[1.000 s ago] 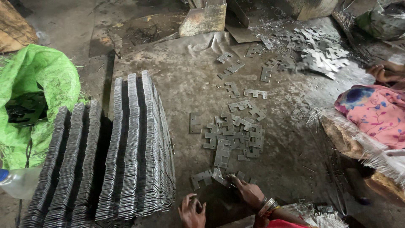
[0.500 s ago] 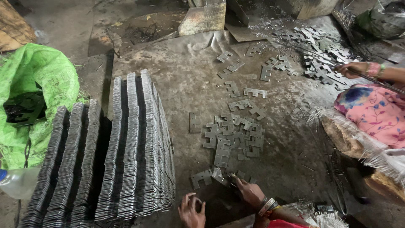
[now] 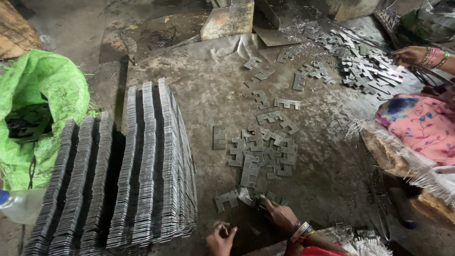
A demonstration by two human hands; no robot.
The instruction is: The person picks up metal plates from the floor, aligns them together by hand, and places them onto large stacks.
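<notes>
You are looking at dull grey metal plates lying scattered on a dark grey-brown floor. Far left, a bright green sack is glowing against it. At right, pink cloth is showing a floral pattern with blue patches, and pink and green bangles are circling a co-worker's wrist.

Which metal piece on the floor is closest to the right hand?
The small flat plate right at the right hand's fingertips, beside the notched plate; the other plates lie farther up the floor.
</notes>
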